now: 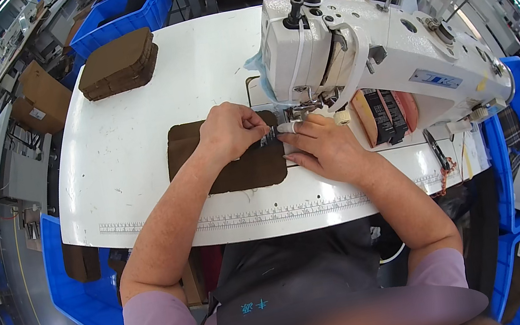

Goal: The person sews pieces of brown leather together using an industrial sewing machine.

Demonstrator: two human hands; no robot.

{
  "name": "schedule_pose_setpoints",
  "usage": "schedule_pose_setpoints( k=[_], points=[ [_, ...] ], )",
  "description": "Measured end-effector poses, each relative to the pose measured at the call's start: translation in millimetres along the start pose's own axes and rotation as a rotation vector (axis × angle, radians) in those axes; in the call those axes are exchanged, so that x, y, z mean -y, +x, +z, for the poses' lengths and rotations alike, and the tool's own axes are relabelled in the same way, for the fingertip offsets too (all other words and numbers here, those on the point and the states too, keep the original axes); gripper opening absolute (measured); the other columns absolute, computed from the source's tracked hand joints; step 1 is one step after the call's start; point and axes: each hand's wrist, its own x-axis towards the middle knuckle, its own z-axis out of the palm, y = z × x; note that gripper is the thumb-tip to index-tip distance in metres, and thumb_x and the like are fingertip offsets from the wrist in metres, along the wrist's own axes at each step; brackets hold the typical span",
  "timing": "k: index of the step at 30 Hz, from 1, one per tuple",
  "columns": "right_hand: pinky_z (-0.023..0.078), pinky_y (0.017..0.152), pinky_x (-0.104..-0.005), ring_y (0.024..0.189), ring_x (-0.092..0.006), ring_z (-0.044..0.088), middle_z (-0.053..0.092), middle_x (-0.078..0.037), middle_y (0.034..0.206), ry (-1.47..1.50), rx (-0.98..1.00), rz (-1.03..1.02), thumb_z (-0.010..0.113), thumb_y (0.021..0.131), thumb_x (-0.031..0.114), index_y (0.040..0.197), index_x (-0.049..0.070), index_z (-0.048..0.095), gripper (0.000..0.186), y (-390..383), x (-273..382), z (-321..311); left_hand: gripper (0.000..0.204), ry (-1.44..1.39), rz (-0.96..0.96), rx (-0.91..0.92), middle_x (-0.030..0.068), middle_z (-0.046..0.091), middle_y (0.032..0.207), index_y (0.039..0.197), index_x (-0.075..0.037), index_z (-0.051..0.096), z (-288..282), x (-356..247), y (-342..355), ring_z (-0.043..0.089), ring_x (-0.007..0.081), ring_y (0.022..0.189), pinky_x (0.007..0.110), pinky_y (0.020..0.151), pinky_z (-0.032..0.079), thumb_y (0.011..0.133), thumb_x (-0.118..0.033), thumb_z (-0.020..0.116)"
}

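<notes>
Several things are set around the two hands on the white table (117, 164). Space just beyond the right hand (331, 146) is taken up by the white sewing machine (385, 51), its needle area placed near the knuckles. To the right of that hand, a bundle of black labels (387, 116) is laid beside the machine, and farther right a pair of snips (436, 149) is seen. A stack of brown fabric pieces (117, 66) is placed beyond and to the left of the left hand (232, 131), well apart from it, with a blue bin (120, 11) behind. Nearer the body than both hands, a ruler scale (275, 214) is partly crossed by the forearms. Under the left hand a brown fabric piece (226, 164) is spread flat; near its right edge, between the hands, a small black label (267, 137) is placed. The left wrist is bent inward, thumb and fingertips brought together at the label; what is pinched cannot be told. The right hand is laid palm down, thumb and forefinger held apart, its fingertips reaching the fabric's edge.
</notes>
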Motion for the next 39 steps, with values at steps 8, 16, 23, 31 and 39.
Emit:
schedule_pose_setpoints(
  k=[8, 16, 23, 31, 39],
  points=[
    [0.056, 0.065, -0.0373, 0.097, -0.0197, 0.066, 0.069, -0.001, 0.104, -0.064, 0.008, -0.05, 0.075, 0.091, 0.033, 0.115, 0.011, 0.074, 0.032, 1.7, 1.1, 0.0, 0.017, 0.021, 0.005, -0.008, 0.0054, 0.073, 0.071, 0.092, -0.003, 0.081, 0.3, -1.5, -0.8, 0.063, 0.011, 0.054, 0.029, 0.053, 0.053, 0.085, -0.019, 0.083],
    [0.056, 0.066, -0.0378, 0.096, -0.0205, 0.067, 0.069, -0.001, 0.102, -0.066, 0.009, -0.027, 0.073, 0.092, 0.03, 0.114, 0.01, 0.073, 0.03, 2.9, 6.0, -1.6, 0.019, 0.189, 0.214, -0.148, 0.0055, 0.073, 0.104, 0.104, -0.005, 0.076, 0.6, 11.2, -14.1, 0.069, 0.0192, 0.094, 0.035, 0.081, 0.056, 0.086, -0.012, 0.077],
    [0.055, 0.065, -0.0388, 0.092, -0.0216, 0.067, 0.068, -0.002, 0.1, -0.06, 0.005, -0.018, 0.074, 0.091, 0.028, 0.111, 0.01, 0.073, 0.027, 2.6, 5.0, 0.0, 0.04, 0.254, 0.785, -0.086, 0.0112, 0.062, 0.142, 0.129, -0.005, 0.069, 17.1, 40.6, -37.2, 0.054, 0.0299, 0.137, 0.05, 0.118, 0.039, 0.091, -0.017, 0.074],
    [0.056, 0.067, -0.0385, 0.089, -0.0224, 0.067, 0.068, -0.003, 0.095, -0.057, -0.034, -0.052, 0.076, 0.088, 0.028, 0.105, 0.008, 0.074, 0.027, 4.6, 7.4, -8.9, 0.043, 0.254, 0.706, -0.035, 0.012, 0.059, 0.148, 0.13, -0.002, 0.068, 18.5, 36.7, -43.9, 0.05, 0.0306, 0.144, 0.05, 0.123, 0.036, 0.093, -0.023, 0.074],
    [0.055, 0.07, -0.0396, 0.079, -0.025, 0.068, 0.067, -0.005, 0.091, -0.081, 0.025, -0.117, 0.078, 0.086, 0.031, 0.101, 0.007, 0.075, 0.029, -4.3, -0.8, -19.9, 0.045, 0.236, 0.724, -0.014, 0.0129, 0.059, 0.147, 0.132, -0.003, 0.068, 32.8, 27.3, -43.4, 0.051, 0.0307, 0.142, 0.05, 0.123, 0.037, 0.093, -0.023, 0.075]
  ],
)
